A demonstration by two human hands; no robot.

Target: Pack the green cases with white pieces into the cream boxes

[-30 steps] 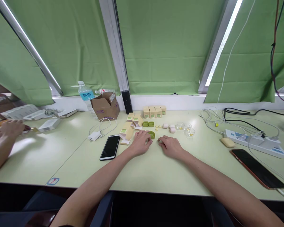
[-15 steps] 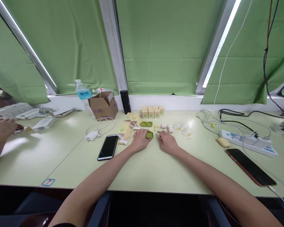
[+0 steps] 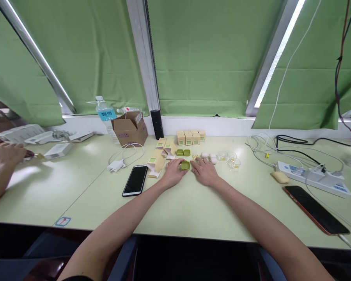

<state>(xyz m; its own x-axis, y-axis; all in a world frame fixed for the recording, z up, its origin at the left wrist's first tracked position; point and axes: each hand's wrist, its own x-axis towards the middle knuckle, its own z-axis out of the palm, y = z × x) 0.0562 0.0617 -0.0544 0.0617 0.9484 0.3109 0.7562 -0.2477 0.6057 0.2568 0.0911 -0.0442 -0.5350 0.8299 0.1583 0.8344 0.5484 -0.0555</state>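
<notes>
My left hand (image 3: 173, 174) is closed on a small green square case (image 3: 185, 165), its hollow side facing up. Close to its right lies my right hand (image 3: 205, 171), palm down, with fingers stretched out and apart; what lies under the fingertips is hidden. Just beyond those fingertips are several tiny yellow pieces (image 3: 195, 156). Two more green cases (image 3: 183, 152) stand side by side behind my left hand. Small white-pink rolls (image 3: 213, 158) and clear plastic covers (image 3: 231, 159) lie to the right of my right hand.
Opened cartons (image 3: 155, 160) and a phone (image 3: 135, 180) lie at left. Small beige boxes (image 3: 188, 137) line the back. A brown cardboard box (image 3: 130, 129) stands near a water bottle (image 3: 107, 114). At right are a power strip (image 3: 312, 177) and another phone (image 3: 316, 209). Another person's hand (image 3: 10, 154) works far left.
My right hand has moved slightly left, its fingers now more spread and nearer the yellow pieces. My left hand still holds the green case. The view has shifted slightly.
</notes>
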